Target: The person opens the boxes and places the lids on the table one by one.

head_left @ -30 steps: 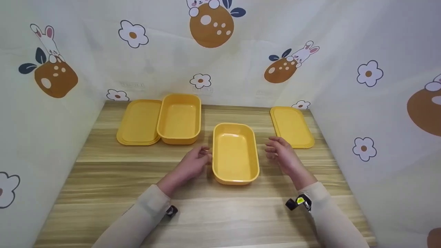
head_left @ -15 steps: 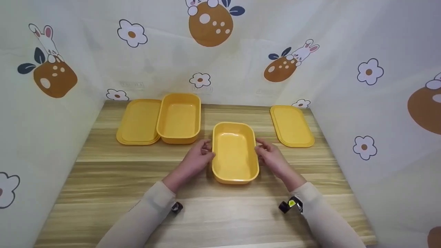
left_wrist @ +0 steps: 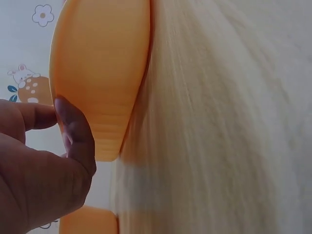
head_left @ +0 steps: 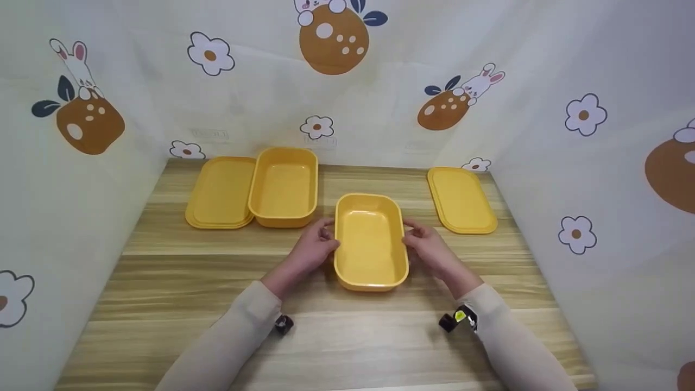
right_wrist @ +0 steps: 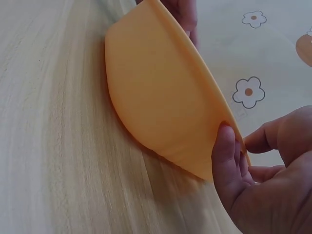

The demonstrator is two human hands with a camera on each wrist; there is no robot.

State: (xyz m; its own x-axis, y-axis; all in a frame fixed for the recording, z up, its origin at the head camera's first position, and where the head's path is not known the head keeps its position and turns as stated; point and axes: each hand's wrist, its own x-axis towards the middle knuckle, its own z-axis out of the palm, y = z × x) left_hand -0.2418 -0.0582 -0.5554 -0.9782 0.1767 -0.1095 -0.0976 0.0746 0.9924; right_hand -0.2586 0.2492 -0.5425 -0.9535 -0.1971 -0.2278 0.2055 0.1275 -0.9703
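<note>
A yellow plastic food container [head_left: 371, 244] stands upright on the wooden table, its top uncovered and nothing inside. My left hand [head_left: 309, 247] pinches its left rim, the thumb at the edge and the fingers along the outer wall. On the opposite side my right hand [head_left: 431, 252] pinches the right rim in the same way. From the left wrist, the container's outer wall [left_wrist: 105, 63] shows beside my curled fingers [left_wrist: 78, 131]. The right wrist view has the other outer wall [right_wrist: 151, 83], with fingertips [right_wrist: 224, 146] against it just under the rim.
A second yellow container [head_left: 283, 187] stands at the back left, against or partly over a yellow lid [head_left: 220, 193]. Another yellow lid [head_left: 461, 200] lies at the back right. Patterned cloth [head_left: 260, 98] walls the wooden table [head_left: 358, 347] at the back and both sides.
My right hand has come left from beside the container onto its right rim. The left hand has shifted slightly right and gripped the left rim. The container stays in place.
</note>
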